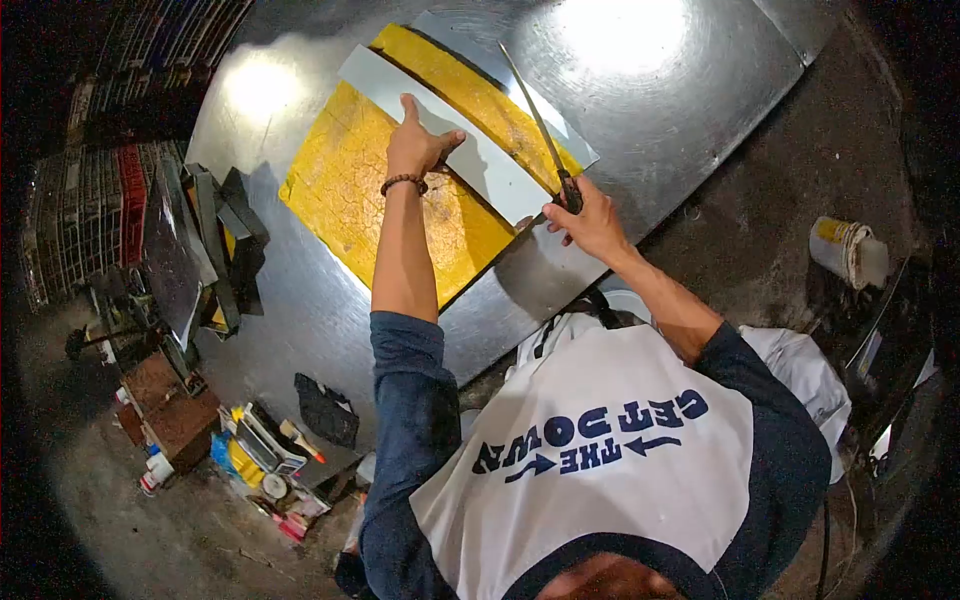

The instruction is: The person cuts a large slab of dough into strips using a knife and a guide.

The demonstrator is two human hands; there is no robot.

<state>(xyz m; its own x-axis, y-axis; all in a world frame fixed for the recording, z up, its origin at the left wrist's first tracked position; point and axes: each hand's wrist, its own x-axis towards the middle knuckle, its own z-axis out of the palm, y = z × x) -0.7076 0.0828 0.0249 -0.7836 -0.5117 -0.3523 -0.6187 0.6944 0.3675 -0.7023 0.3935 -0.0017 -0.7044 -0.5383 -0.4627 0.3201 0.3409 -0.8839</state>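
A worn yellow slab (340,180) lies on the metal table, with a pale grey flat strip (490,175) across it. My left hand (418,145), wearing a beaded bracelet, is open on the strip, index finger and thumb spread apart; its other fingers are partly hidden. Beside the strip's near right end, my right hand (590,220) grips a knife (535,110) by its dark handle. The long, thin blade points away over the yellow part (460,80) beyond the strip. A pale sheet (580,145) shows under the slab's far right edge.
The metal table (680,140) ends in a straight edge at right. Dark flat frames (205,240) stand at its left. Below them are a brown box (168,400) and assorted tools (270,450). A white bucket (845,250) lies on the right.
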